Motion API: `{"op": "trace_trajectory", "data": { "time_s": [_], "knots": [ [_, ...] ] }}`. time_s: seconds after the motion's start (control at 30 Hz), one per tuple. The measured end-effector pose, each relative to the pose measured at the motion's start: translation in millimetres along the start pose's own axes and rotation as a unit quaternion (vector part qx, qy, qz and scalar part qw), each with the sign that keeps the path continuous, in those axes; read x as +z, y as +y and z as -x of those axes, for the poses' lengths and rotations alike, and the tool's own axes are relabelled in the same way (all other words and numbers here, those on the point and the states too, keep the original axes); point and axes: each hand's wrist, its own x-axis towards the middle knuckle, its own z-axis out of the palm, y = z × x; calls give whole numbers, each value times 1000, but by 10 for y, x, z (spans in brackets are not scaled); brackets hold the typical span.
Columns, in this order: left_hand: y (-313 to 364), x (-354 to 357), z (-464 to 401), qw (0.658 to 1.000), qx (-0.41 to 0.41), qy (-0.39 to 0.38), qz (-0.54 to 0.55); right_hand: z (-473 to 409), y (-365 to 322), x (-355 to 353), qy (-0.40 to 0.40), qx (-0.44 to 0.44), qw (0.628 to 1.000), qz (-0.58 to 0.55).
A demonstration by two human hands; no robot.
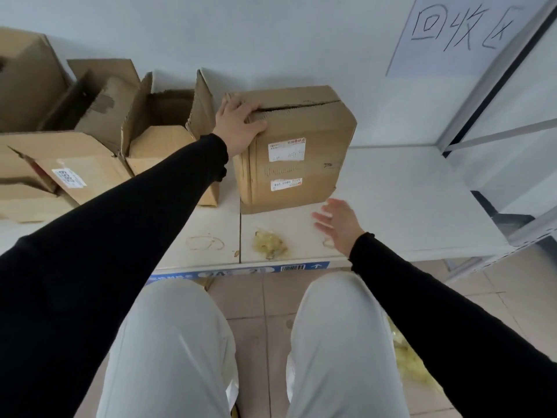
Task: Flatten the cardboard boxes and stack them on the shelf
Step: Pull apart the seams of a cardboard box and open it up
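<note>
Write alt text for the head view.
A person's left hand grips the top corner of a cardboard box standing on a white shelf, while the right hand hovers open near its base. More opened boxes sit to its left.

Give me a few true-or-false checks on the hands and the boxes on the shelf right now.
1. The left hand holds the top corner of the brown cardboard box with white labels. True.
2. The right hand grips that box. False: it is open and apart from it, over the white shelf board.
3. The labelled box is already flattened. False: it stands in full shape.
4. To its left sit open-flapped brown cardboard boxes. True.
</note>
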Motion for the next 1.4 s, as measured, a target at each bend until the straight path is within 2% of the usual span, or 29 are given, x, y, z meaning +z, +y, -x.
{"op": "trace_trajectory", "data": {
  "time_s": [0.07, 0.17, 0.3, 0.4, 0.47, 0.53, 0.63, 0.77, 0.83, 0.93, 1.07, 1.17, 1.27, 1.33, 1.37, 1.4],
  "knots": [
    [-6, -78, -32, 1000, -1, 2, 29, 5, -452, 22, 67, -119, 990, 42],
    [26, -243, -116, 999, -11, -3, 53, -1, -1162, 139, 94, -259, 953, 129],
    [100, -387, -256, 993, -50, -30, 104, -154, -1659, 389, 51, -257, 932, 250],
    [89, -415, -344, 989, -83, -75, 92, -217, -1763, 533, 26, -241, 930, 277],
    [71, -464, -422, 983, -110, -94, 115, -238, -1769, 599, 32, -248, 937, 244],
    [51, -538, -476, 974, -141, -104, 145, -224, -1727, 633, 50, -259, 953, 151],
    [50, -638, -536, 969, -116, -173, 132, -217, -1655, 641, 68, -264, 962, 17],
    [84, -761, -572, 946, -107, -270, 145, -116, -1645, 591, 47, -211, 969, -117],
    [130, -766, -590, 947, -93, -299, 69, -43, -1624, 546, 26, -212, 965, -149],
    [155, -606, -554, 977, -57, -184, -93, 110, -1576, 491, -14, -215, 962, -168],
    [187, -479, -482, 999, 11, -38, -15, 248, -1535, 364, -54, -241, 953, -178],
    [336, -579, -423, 997, 49, 53, -12, 277, -1573, 272, -63, -283, 954, -72],
    [489, -627, -313, 992, 80, 85, -44, 200, -1531, 153, -31, -334, 932, 135],
    [513, -550, -191, 990, 99, 61, -75, 126, -1430, 90, -21, -369, 880, 299],
    [483, -481, -141, 989, 107, 50, -92, 86, -1394, 82, -19, -371, 838, 401],
    [435, -398, -88, 989, 103, 34, -103, 47, -1357, 81, -11, -368, 776, 512]
  ]
}}
